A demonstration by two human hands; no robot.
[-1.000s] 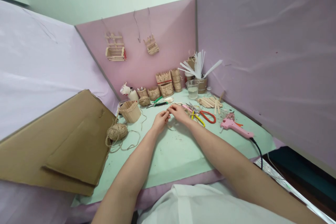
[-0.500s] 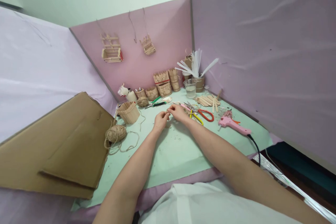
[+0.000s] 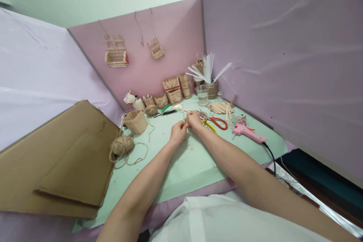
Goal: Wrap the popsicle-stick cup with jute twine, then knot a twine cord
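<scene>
Above the middle of the green tabletop (image 3: 170,166), my left hand (image 3: 178,131) and my right hand (image 3: 194,120) meet with fingertips pinched. A thin tan strand that looks like twine (image 3: 185,116) shows between them, though the fingers hide most of it. Just right of my right hand lie yellow-handled pliers (image 3: 210,125) and red-handled scissors (image 3: 219,123). Behind the hands are green-and-black-handled pliers (image 3: 168,112). A ball of twine (image 3: 122,145) with a loose tail lies to the left, in front of a wooden-stick cup (image 3: 136,123).
Cardboard sheets (image 3: 70,166) lean at the left. A pink glue gun (image 3: 249,133) with a black cord lies right, near wooden sticks (image 3: 220,107). A clear cup of liquid (image 3: 202,96) and several small stick baskets (image 3: 173,92) stand along the back.
My hands have drawn closer together and turned a little, with the left hand moving right. The tan strand between them shows more clearly. The whole view has shifted slightly.
</scene>
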